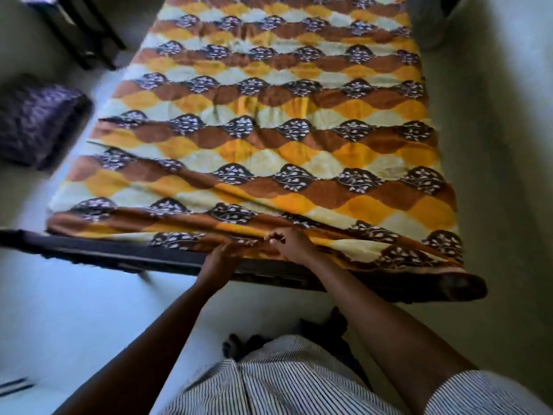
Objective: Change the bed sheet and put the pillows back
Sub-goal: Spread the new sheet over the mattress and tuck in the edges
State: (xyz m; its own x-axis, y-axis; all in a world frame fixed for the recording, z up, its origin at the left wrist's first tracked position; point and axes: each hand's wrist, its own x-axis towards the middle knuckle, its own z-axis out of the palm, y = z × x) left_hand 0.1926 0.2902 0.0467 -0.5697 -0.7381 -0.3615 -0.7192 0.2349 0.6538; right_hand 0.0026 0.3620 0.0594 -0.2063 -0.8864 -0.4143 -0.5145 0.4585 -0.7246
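Bed sheet (284, 115), orange, brown and cream, spread across the top of the dark bed frame (119, 256), bunched into long folds above the frame's near rail. Purple pillow (39, 121) on the floor, left of the frame. Left hand (220, 259) and right hand (291, 244) close together over the middle of that rail, fingers curled, pinching the sheet's folded edge.

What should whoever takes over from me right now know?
Hands: the left hand and right hand both grip the near edge of the orange-brown patterned sheet.
Done: the sheet is spread over the whole bed, though loose folds run across the near end.
Off the bed, to the left, lies a purple pillow.
To do: smooth and tuck the near edge, then put the pillow back.
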